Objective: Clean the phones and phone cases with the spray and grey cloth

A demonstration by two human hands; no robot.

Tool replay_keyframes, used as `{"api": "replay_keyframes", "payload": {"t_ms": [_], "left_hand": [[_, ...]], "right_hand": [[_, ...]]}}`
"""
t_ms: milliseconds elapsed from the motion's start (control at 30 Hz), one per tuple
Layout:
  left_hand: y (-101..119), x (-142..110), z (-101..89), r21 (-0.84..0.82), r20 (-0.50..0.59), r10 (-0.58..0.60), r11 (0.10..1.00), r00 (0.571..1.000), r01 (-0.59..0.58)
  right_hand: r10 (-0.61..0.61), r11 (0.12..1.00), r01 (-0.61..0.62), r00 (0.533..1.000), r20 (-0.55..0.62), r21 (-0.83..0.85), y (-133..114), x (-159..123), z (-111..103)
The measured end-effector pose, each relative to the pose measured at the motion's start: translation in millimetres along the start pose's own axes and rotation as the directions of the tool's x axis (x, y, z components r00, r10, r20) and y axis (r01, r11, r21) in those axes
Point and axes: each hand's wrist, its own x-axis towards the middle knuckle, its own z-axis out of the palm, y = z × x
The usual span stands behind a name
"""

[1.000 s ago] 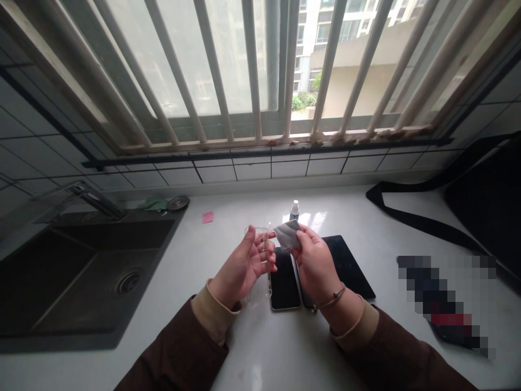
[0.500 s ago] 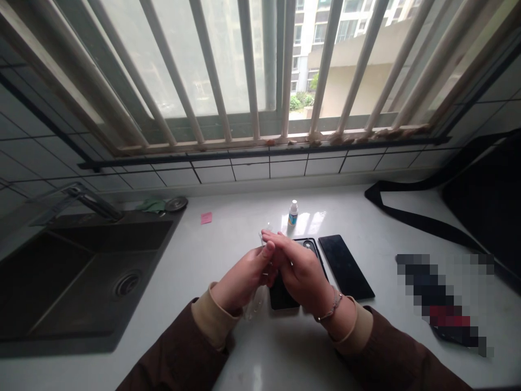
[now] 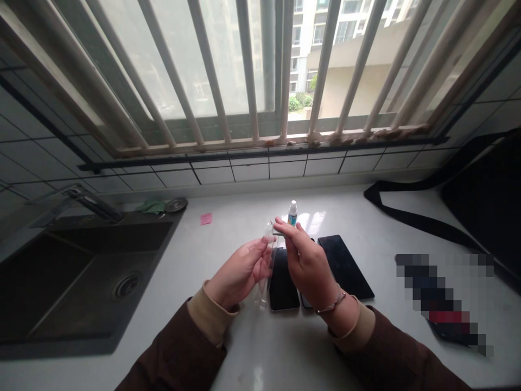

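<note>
My left hand (image 3: 246,269) is closed around a clear plastic phone case (image 3: 264,285), held on edge above the counter. Opposite it, my right hand (image 3: 306,260) has its fingers pressed together and angled toward the case's upper end. A thin, pale-edged piece (image 3: 279,234) shows under the right fingertips; its kind is unclear. Below the hands lies a black phone (image 3: 285,293). Partly hidden under my right hand is another dark phone or case (image 3: 306,302). A larger black slab (image 3: 350,269), like a phone or tablet, lies to the right. Behind the fingers stands a small white bottle (image 3: 293,210).
A dark sink (image 3: 77,293) with a faucet (image 3: 95,203) takes up the left. Near it are a green cloth (image 3: 152,207), a metal strainer (image 3: 176,205) and a pink note (image 3: 205,219). A black bag strap (image 3: 423,221) and a blurred-out dark item (image 3: 439,298) lie right. Barred window behind.
My hands have drawn apart from being pressed together. The right hand has shifted right, the left slightly left, and more of the clear case and the phone below now shows.
</note>
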Motion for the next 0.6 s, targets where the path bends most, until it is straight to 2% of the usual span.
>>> {"api": "replay_keyframes", "payload": {"t_ms": [100, 267, 433, 533, 600], "left_hand": [[1.5, 4.5, -3.8, -0.130, -0.077, 0.014, 0.991, 0.997, -0.024], [2.7, 9.5, -5.3, -0.265, -0.124, 0.152, 0.947, 0.981, -0.180], [9.7, 10.6, -2.1, -0.337, -0.325, 0.232, 0.877, 0.917, -0.342], [16.0, 10.6, -3.9, -0.361, -0.401, 0.256, 0.838, 0.880, -0.409], [19.4, 11.5, -7.6, -0.351, -0.463, 0.282, 0.812, 0.840, -0.466]], "right_hand": [[0.019, 1.000, -0.019, 1.000, -0.003, 0.023, 1.3, -0.1, 0.8], [0.021, 0.997, -0.028, 0.995, 0.094, 0.074, 6.2, -4.4, 5.8], [-0.012, 0.979, -0.026, 0.983, 0.181, 0.203, 4.0, -7.8, 11.8], [-0.031, 0.969, -0.031, 0.969, 0.244, 0.244, 1.6, -9.3, 13.6], [-0.032, 0.962, -0.045, 0.961, 0.274, 0.268, 1.1, -10.0, 14.3]]}}
